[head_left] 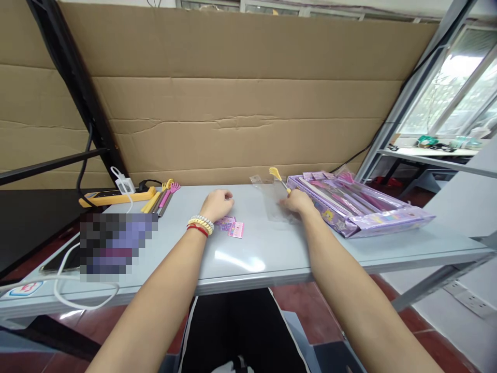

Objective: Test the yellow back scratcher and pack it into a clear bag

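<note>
My right hand (298,202) is closed around a yellow back scratcher (275,174) with a small claw-shaped head and a thin metal shaft. Under and beside that hand lies a clear plastic bag (272,203), touching the fingers. My left hand (217,205), with beaded bracelets at the wrist, rests on the table with its fingers curled in; whatever they may hold is hidden. Small pink printed cards (236,229) lie just right of its wrist. Farther left, several back scratchers, including a pink one (166,198) and yellow ones (152,201), lie side by side.
A purple display box (382,220) of wrapped back scratchers stands at the right of the grey table (248,274). A yellow power strip (120,197) with a white charger (125,183) and a white cable (64,269) occupy the left. Cardboard (240,98) walls off the back.
</note>
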Tool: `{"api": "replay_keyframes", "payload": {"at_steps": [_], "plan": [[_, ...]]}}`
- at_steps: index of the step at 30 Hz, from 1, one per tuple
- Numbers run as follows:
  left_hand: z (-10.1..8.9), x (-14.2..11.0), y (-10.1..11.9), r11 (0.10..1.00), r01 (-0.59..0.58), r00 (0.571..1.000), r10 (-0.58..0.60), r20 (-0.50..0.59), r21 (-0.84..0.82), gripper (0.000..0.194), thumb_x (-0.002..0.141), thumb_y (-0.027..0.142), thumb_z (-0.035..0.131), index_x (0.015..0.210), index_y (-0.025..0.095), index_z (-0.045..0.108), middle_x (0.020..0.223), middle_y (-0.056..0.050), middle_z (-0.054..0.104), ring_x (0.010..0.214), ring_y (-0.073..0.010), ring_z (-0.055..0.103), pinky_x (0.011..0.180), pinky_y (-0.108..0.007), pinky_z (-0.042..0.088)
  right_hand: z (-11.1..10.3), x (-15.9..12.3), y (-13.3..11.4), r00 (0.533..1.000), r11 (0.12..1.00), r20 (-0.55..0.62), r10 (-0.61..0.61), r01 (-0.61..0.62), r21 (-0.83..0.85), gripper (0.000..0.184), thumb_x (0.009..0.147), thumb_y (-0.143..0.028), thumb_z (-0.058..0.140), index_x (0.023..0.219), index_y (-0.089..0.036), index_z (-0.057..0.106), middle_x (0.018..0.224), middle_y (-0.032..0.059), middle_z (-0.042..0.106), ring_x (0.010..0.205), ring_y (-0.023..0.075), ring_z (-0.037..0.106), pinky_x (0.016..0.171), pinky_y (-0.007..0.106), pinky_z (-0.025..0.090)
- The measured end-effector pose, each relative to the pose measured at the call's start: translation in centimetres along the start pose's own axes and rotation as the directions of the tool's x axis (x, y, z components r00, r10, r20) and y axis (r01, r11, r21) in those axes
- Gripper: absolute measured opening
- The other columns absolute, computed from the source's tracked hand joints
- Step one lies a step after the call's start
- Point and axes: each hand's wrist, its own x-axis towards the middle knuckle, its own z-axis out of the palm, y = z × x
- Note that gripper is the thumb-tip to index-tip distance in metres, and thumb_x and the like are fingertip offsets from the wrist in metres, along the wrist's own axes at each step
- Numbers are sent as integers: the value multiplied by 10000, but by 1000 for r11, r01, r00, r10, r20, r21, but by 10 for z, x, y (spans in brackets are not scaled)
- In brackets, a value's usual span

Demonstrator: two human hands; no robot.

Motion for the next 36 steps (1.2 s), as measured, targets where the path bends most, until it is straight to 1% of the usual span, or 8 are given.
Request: {"api": "replay_keyframes", "payload": {"at_steps": [3,12,16,22,26,30,32,36], "plan": [[-4,4,-9,999,36,999,-36,-8,-4,305,731,231,498,947,166,704,978,-109,710,941,-237,628,857,-309,454,3,1,1,998,999,52,28,-26,-33,319,656,-349,725,866,-114,678,907,173,669,895,273,646,740,348,479],[-3,6,-12,999,34,999,-35,-23,-7,296,731,222,496,938,168,700,968,-103,711,933,-233,631,859,-309,453,8,2,3,995,995,-72,73,-68,72,377,547,-287,786,860,-120,659,895,181,671,861,290,643,700,355,496],[3,4,-7,1000,4,1000,-4,-18,-6,306,738,216,497,968,169,692,978,-101,706,932,-235,625,857,-320,454,5,-1,1,983,989,-162,83,-62,134,248,617,-167,678,858,-136,627,889,180,657,849,286,636,685,347,472],[6,0,8,984,14,1000,-18,-22,-177,271,745,239,537,962,167,681,959,-86,704,919,-214,621,881,-325,449,-6,-10,-10,955,966,-290,-55,125,227,185,655,-202,631,810,-178,533,820,82,624,811,229,589,684,306,418],[6,-6,24,857,87,996,-57,74,-508,383,756,403,596,1034,143,641,991,-95,692,887,-189,622,819,-303,466,-3,-23,-28,890,744,-320,-326,450,493,329,593,-315,715,746,-201,447,746,0,578,668,148,517,621,270,392],[11,-10,36,725,150,973,14,232,-672,356,740,427,639,958,146,644,851,-62,679,737,-144,600,646,-255,452,9,-40,-48,804,468,-187,-564,499,729,419,567,-363,748,751,-208,405,707,-34,552,576,102,469,530,237,382],[14,-8,38,655,190,972,-23,232,-731,225,744,344,650,831,138,634,725,-33,642,643,-121,577,588,-244,439,13,-46,-54,783,455,-135,-607,483,748,430,565,-355,755,761,-209,401,714,-34,558,546,91,463,493,231,382],[11,-1,34,453,235,952,-288,108,-860,99,782,227,598,768,148,540,607,21,548,525,-111,564,534,-261,467,13,-48,-55,794,476,-33,-607,397,785,394,598,-312,729,762,-206,387,820,14,611,571,107,544,477,245,434]]}}
